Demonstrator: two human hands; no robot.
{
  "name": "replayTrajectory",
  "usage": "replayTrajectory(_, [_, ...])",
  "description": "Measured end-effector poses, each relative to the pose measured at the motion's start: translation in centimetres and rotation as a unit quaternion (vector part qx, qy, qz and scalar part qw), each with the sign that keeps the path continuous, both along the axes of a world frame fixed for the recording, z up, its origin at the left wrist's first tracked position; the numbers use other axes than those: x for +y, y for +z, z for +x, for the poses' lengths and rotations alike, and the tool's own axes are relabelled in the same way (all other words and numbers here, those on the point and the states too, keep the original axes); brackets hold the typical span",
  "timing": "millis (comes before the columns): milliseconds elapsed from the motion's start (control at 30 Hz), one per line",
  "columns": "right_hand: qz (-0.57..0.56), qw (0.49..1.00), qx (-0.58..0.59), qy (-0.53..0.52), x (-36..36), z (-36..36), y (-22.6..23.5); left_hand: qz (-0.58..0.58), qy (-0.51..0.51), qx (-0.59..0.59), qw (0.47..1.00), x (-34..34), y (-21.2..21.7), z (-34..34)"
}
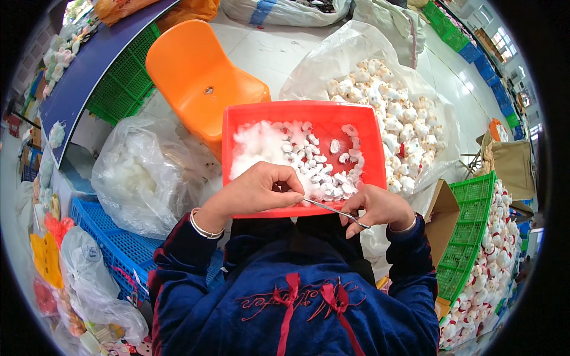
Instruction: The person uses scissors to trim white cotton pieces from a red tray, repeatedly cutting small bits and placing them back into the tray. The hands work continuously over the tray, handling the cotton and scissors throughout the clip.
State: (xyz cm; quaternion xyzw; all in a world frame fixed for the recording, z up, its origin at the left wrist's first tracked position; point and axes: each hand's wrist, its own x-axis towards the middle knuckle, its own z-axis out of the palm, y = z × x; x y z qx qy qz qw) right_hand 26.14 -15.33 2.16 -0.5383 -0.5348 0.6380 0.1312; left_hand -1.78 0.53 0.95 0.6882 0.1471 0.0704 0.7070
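My right hand [380, 207] is closed around the handle end of slim metal forceps [323, 206], which point left. Their tip meets the pinched thumb and finger of my left hand [255, 188]; whatever small thing is pinched there is too hidden to name. Both hands hover over the near edge of a red plastic basin [380, 151]. Fluffy white stuffing [255, 145] fills the basin's left side. Small white fabric pieces with grey marks [314, 159] lie loose in the middle, and more form a curved row at the right.
An orange chair [205, 83] stands behind the basin at left. A clear bag of stuffing [142, 172] and a blue crate [113, 237] are on the left. To the right are a big bag of white plush pieces [409, 124], a cardboard box [442, 216] and a green crate [469, 231].
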Motion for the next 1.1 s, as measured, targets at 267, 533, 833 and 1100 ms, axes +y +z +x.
replayTrajectory(267, [0.02, 1.0, -0.019, -0.007, 0.8, -0.2, 0.8, -0.007, 0.018, 0.011, 1.0, -0.2, -0.1, 0.9])
replayTrajectory(533, [0.024, 0.998, 0.005, -0.06, -0.4, -0.8, 1.0, 0.17, 0.106, 0.005, 0.98, -1.2, 0.5, 0.3])
replayTrajectory(833, [0.06, 0.99, -0.076, -0.102, -0.4, -3.1, 0.6, 0.416, 0.235, -0.059, 0.877, -1.9, -2.7, 1.6])
replayTrajectory(1100, [0.016, 0.992, -0.013, -0.126, -1.8, -0.8, 1.6, 0.322, 0.16, -0.092, 0.929, 0.2, -1.5, 0.6])
